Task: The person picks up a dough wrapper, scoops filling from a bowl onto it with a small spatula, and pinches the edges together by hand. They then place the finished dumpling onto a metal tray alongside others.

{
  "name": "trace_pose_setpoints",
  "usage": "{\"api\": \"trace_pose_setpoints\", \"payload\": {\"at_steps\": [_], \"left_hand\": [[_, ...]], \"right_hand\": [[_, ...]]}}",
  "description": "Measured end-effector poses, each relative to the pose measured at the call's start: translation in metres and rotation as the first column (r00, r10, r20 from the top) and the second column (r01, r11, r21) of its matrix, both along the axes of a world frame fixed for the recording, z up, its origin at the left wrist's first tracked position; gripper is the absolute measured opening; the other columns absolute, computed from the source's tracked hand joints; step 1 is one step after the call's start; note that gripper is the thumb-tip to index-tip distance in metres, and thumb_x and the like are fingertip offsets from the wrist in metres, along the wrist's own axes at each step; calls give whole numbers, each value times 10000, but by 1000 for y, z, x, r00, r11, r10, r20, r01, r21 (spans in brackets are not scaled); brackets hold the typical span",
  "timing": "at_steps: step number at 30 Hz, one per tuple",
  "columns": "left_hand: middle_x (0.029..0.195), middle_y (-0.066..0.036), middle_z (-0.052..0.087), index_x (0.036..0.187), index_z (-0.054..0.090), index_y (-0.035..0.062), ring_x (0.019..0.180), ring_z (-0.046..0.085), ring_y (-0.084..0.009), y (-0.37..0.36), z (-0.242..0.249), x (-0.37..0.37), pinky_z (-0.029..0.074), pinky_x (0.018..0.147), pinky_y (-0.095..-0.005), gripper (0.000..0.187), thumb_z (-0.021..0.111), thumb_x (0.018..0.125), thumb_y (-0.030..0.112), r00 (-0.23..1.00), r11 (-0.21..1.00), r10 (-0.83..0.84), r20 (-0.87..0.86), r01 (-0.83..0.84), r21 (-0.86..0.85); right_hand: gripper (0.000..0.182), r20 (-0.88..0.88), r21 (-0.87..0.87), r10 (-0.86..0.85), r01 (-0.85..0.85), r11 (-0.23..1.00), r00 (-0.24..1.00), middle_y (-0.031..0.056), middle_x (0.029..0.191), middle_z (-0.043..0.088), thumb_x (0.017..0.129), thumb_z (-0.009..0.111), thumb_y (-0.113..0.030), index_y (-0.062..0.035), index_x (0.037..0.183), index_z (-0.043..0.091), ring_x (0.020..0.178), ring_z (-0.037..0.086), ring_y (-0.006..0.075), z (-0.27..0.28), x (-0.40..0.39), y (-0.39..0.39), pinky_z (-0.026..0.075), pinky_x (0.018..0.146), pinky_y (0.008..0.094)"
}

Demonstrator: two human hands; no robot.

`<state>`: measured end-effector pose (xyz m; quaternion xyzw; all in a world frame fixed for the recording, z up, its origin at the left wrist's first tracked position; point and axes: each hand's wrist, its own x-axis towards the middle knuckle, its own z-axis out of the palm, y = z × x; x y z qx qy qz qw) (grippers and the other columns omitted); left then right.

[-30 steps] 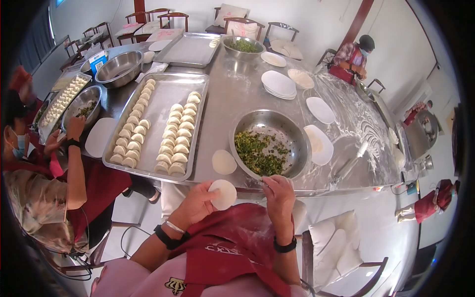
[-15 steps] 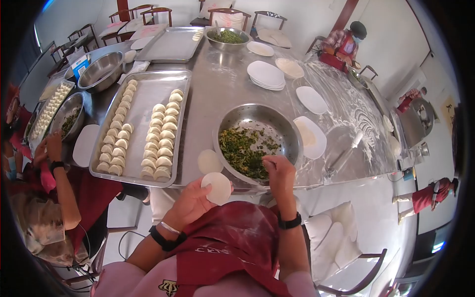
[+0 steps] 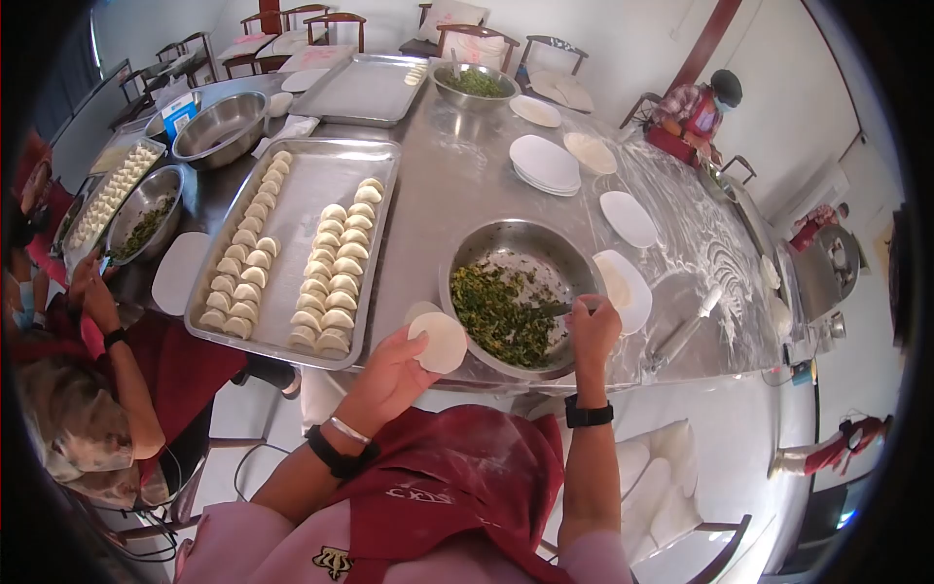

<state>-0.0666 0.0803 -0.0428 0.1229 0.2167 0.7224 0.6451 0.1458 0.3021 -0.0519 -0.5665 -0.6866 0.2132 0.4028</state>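
Observation:
A round, flat dough wrapper point(image 3: 443, 344) is held between the thumb and fingers of my left hand point(image 3: 391, 378), near the table's front edge. My right hand point(image 3: 593, 331) is closed on the handle of a spoon point(image 3: 552, 310) at the right rim of the steel bowl point(image 3: 574, 255). The spoon's other end reaches into the chopped green and yellow filling point(image 3: 501, 316). Another wrapper point(image 3: 420, 310) lies on the table, partly behind the held one. Left of the bowl, a metal tray point(image 3: 292, 195) bears rows of folded dumplings point(image 3: 341, 263).
White plates point(image 3: 545, 164) and a rolling pin point(image 3: 681, 336) lie on the floury right side of the steel table point(image 3: 438, 175). A co-worker point(image 3: 117, 370) sits at the left beside another bowl point(image 3: 146, 209). Another person point(image 3: 691, 122) works at the far right. Chairs stand behind the table.
My right hand has moved right, and the spoon in it now shows. The view has shifted, so the table and tray appear farther right. My left hand still holds the wrapper.

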Motion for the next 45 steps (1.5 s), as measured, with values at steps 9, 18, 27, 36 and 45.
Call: {"api": "trace_pose_setpoints", "payload": {"at_steps": [9, 18, 27, 36, 45], "left_hand": [[1324, -181, 571, 1342, 460, -25, 1253, 550, -277, 6, -9, 1, 418, 1102, -411, 394, 534, 994, 146, 999, 999, 9, -45, -11, -35], [1288, -137, 581, 1313, 476, -18, 1210, 575, -259, 8, -9, 2, 459, 1053, -428, 347, 529, 995, 113, 999, 998, 18, -31, -19, -53], [1311, -164, 567, 1328, 461, -43, 1243, 547, -270, 17, 3, -1, 414, 1096, -413, 403, 523, 1011, 197, 997, 998, 42, -61, -44, -34], [1301, -139, 562, 1307, 477, -14, 1236, 534, -257, 64, 9, 7, 407, 1089, -416, 393, 476, 1039, 275, 1000, 998, -24, -5, 24, 54], [1309, -130, 567, 1323, 469, 8, 1215, 543, -255, 115, 16, 22, 405, 1083, -420, 421, 441, 1053, 331, 998, 999, -20, 64, 17, 41]], "right_hand": [[116, -553, -367, 20, -266, 891, 833, 146, 761, 664, 881, 621, -10, 81, 950, 605, 599, 701, 230, -6, -42, -17, 589, 518, 302], [176, -728, -522, -180, -366, 770, 661, 172, 844, 646, 901, 598, 9, 109, 1043, 565, 698, 706, 279, -10, -41, -23, 625, 600, 346], [262, -792, -509, -240, -389, 768, 562, 181, 931, 623, 903, 581, -13, 131, 1117, 535, 788, 685, 307, -4, -25, -23, 626, 689, 374], [259, -855, -393, -196, -354, 849, 480, 180, 878, 644, 919, 596, -23, 127, 1120, 531, 754, 703, 280, 34, -10, -35, 634, 671, 352], [92, -241, 297, 272, -196, 934, 932, 126, 953, 720, 880, 672, -5, 19, 966, 695, 880, 712, 262, 23, -39, -104, 567, 801, 360]]}}
